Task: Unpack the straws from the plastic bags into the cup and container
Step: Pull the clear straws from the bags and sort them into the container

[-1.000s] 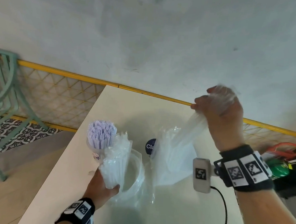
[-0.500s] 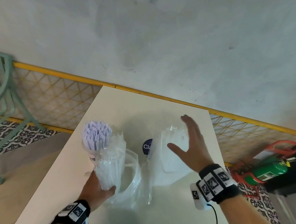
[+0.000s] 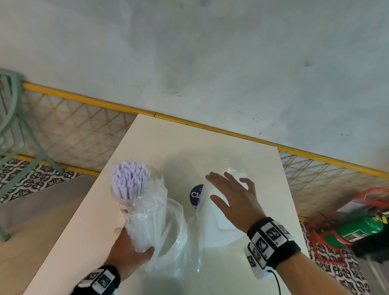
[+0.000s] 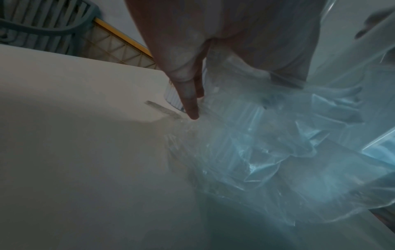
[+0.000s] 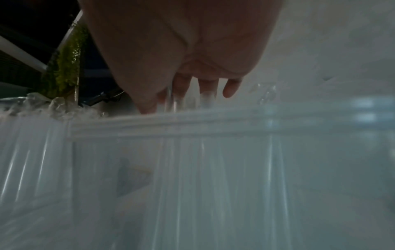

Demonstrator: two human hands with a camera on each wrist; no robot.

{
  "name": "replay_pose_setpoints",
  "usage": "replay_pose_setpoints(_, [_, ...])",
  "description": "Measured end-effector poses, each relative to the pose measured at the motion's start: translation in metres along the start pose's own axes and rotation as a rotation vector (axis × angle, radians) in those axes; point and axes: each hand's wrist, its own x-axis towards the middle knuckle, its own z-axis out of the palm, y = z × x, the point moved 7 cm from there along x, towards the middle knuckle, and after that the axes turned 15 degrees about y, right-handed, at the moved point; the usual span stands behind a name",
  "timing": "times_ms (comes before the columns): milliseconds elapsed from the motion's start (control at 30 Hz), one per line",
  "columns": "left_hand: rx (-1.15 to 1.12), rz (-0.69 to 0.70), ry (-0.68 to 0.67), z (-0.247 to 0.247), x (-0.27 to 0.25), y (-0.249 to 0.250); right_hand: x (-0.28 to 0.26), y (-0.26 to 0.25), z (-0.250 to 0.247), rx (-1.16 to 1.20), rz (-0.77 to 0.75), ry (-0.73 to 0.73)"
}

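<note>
Head view: cup (image 3: 125, 202) at left already packed with purple straws (image 3: 129, 182). Left hand (image 3: 128, 252) grips a bag of clear straws (image 3: 148, 215) upright beside it, not yet emptied. Right hand (image 3: 233, 203), fingers spread, holds nothing, hovers over the container (image 3: 226, 223) on the tabletop (image 3: 166, 143), right. Roughly half done.

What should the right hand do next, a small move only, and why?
Probably lower the open right hand onto the clear container and steady it. The left hand already grips a bag of clear straws beside the full cup, so the container seems their likely destination.
</note>
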Motion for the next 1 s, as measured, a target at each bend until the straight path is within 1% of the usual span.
replay_pose_setpoints(100, [-0.039,0.022,-0.023,-0.002,-0.001,0.003,-0.005,0.004,0.006,-0.084,-0.01,0.023])
replay_pose_setpoints(133, [-0.044,0.029,-0.028,-0.002,-0.002,0.004,-0.006,0.004,0.007,-0.117,-0.013,0.011])
replay_pose_setpoints(200, [-0.042,0.032,-0.031,-0.005,-0.004,0.005,-0.005,-0.003,-0.001,-0.165,-0.022,0.043])
replay_pose_setpoints(267, [-0.042,0.039,-0.032,-0.005,-0.005,0.007,0.0,-0.028,-0.022,-0.11,-0.055,0.175])
replay_pose_setpoints(300, [-0.045,0.043,-0.034,-0.005,-0.005,0.008,0.0,-0.046,-0.032,-0.036,-0.098,0.25])
replay_pose_setpoints(333, [-0.049,0.048,-0.035,-0.005,-0.006,0.01,-0.004,-0.065,-0.037,0.057,-0.161,0.286])
replay_pose_setpoints(367, [-0.048,0.049,-0.035,-0.006,-0.006,0.01,-0.01,-0.086,-0.033,0.16,-0.237,0.246])
replay_pose_setpoints(400, [-0.049,0.051,-0.042,-0.006,-0.006,0.012,-0.021,-0.107,-0.022,0.241,-0.321,0.148])
replay_pose_setpoints(467, [-0.101,0.023,-0.061,-0.002,-0.003,0.008,-0.047,-0.14,0.014,0.248,-0.46,-0.081])
replay_pose_setpoints(500, [-0.135,-0.002,-0.074,0.003,0.0,0.0,-0.059,-0.149,0.033,0.225,-0.489,-0.174])
replay_pose_setpoints(533, [-0.136,-0.027,-0.084,0.009,0.004,-0.013,-0.068,-0.153,0.05,0.219,-0.485,-0.231])
replay_pose_setpoints(567, [-0.133,-0.039,-0.086,0.011,0.006,-0.017,-0.073,-0.155,0.061,0.23,-0.463,-0.253])
replay_pose_setpoints(600, [-0.134,-0.033,-0.087,0.011,0.007,-0.018,-0.075,-0.156,0.067,0.25,-0.44,-0.236])
replay_pose_setpoints(667, [-0.119,0.031,-0.091,0.006,0.003,-0.006,-0.068,-0.153,0.066,0.324,-0.365,-0.151])
replay_pose_setpoints(700, [-0.1,0.051,-0.083,0.003,0.0,-0.001,-0.061,-0.148,0.061,0.39,-0.281,-0.104])
replay_pose_setpoints(767, [-0.071,0.044,-0.049,-0.004,-0.004,0.005,-0.041,-0.126,0.048,0.527,-0.023,-0.018])
replay_pose_setpoints(833, [-0.046,0.025,-0.025,-0.006,-0.006,0.006,-0.022,-0.1,0.042,0.599,0.215,0.054])
replay_pose_setpoints(867, [-0.045,0.025,-0.024,-0.006,-0.007,0.007,-0.015,-0.09,0.043,0.624,0.309,0.056])
replay_pose_setpoints(933, [-0.043,0.043,-0.026,-0.005,-0.007,0.008,-0.003,-0.082,0.052,0.699,0.434,-0.019])
replay_pose_setpoints(1000, [-0.026,0.062,-0.038,-0.005,-0.008,0.009,0.005,-0.086,0.063,0.735,0.437,-0.107])
